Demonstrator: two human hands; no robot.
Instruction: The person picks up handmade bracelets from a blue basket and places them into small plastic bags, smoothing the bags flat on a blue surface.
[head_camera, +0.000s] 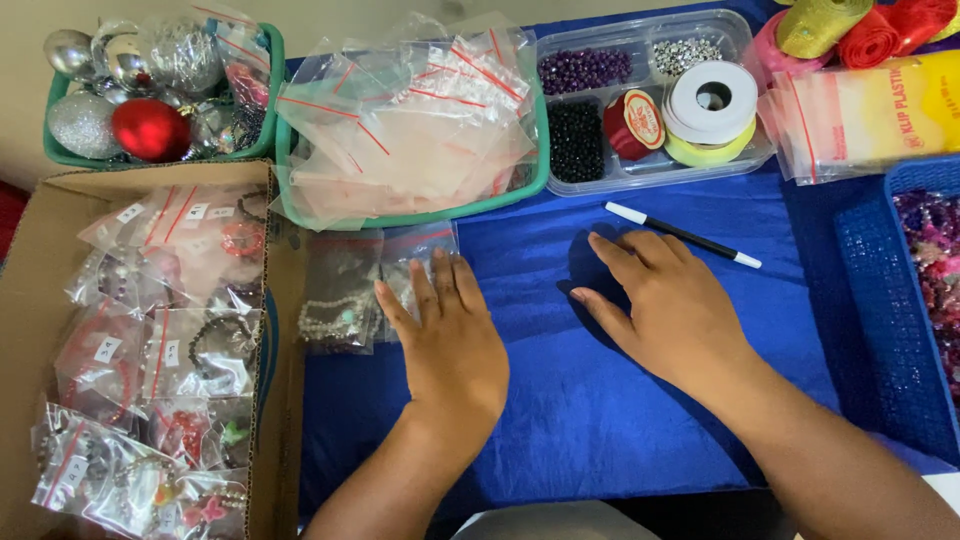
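Note:
My left hand (447, 335) lies flat on the blue cloth (600, 400), fingers spread, its fingertips resting on a small clear zip bag (412, 262). Beside that bag lies another zip bag holding a pale bead bracelet (335, 312). My right hand (658, 305) rests palm down on the cloth, fingers slightly apart, holding nothing. A black pen with white ends (683, 235) lies just beyond its fingertips.
A cardboard box (35, 250) at the left holds several bagged bracelets. Behind are a green basket of empty zip bags (400, 110), a green basket of baubles (150, 90), a clear tray (650, 100) with beads and tape rolls, ribbon rolls, and a blue basket (880, 300) at right.

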